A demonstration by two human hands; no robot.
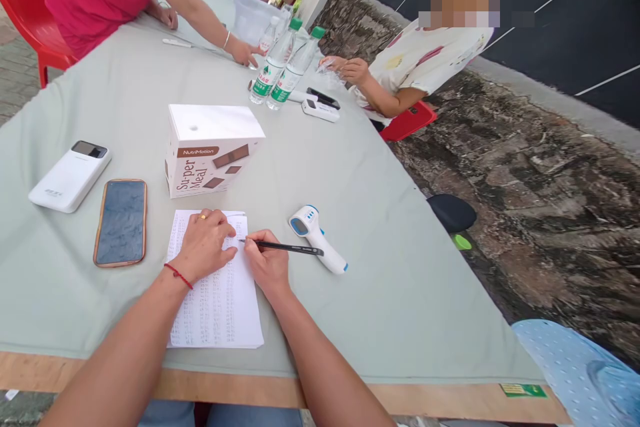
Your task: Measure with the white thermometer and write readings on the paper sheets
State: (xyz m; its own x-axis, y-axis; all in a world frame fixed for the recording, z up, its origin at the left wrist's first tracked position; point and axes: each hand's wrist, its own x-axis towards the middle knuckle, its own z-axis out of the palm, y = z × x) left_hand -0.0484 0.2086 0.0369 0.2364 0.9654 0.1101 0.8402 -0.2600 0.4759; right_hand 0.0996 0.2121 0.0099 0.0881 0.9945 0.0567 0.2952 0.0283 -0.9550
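My right hand (269, 263) pinches a black pen (295, 248), its tip touching the right side of a written sheet of paper (215, 317). The page carries columns of small handwritten entries and seems to lie on other sheets. Flat on the upper part of the paper rests my left hand (207, 243), fingers loosely spread and holding nothing. A white and blue infrared thermometer (319, 238) lies just right of the pen. Behind the paper stands a white and brown "Su-per Meal" box (215, 153). A smartphone (121, 222) lies left of my left hand.
A white power bank (71, 175) lies at the left. Two green-capped water bottles (285, 80) stand farther back, near another white device (321, 110) and a plastic tub (253, 17). Several people sit or lean around the table, one reaching toward the bottles. The table's wooden edge (240, 392) is nearest me.
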